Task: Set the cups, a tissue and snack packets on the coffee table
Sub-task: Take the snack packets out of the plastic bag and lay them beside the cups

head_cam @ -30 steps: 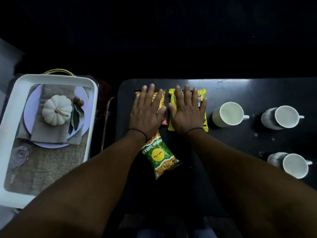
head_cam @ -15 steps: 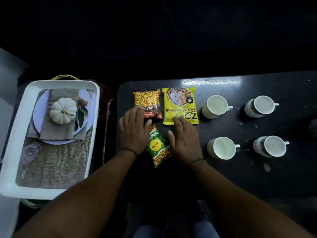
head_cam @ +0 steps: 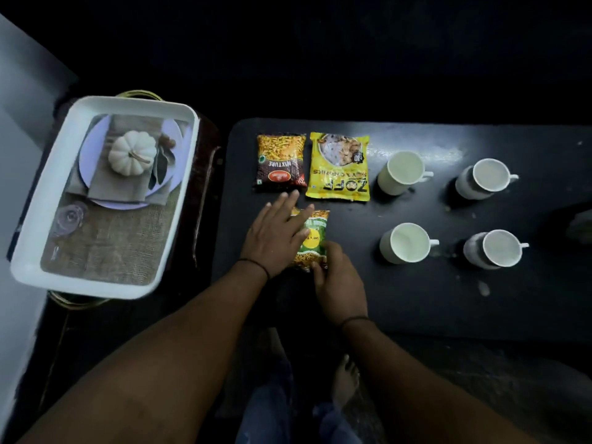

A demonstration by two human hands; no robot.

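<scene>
Two packets reading MIXTURE [head_cam: 281, 161], ZOFF [head_cam: 339, 167], hands on green packet [head_cam: 313, 238]

The coffee table [head_cam: 416, 302] has a dark, smooth top with a slight sheen along its far edge. The three snack packets, the green packet [head_cam: 315, 241], the yellow packet [head_cam: 339, 168] and the brown mixture packet [head_cam: 281, 161], are glossy printed film. The four cups [head_cam: 402, 173] look like smooth, glazed white ceramic. The white tray [head_cam: 41, 216] appears to be smooth plastic; its floor shows a coarse burlap-weave pattern.
</scene>
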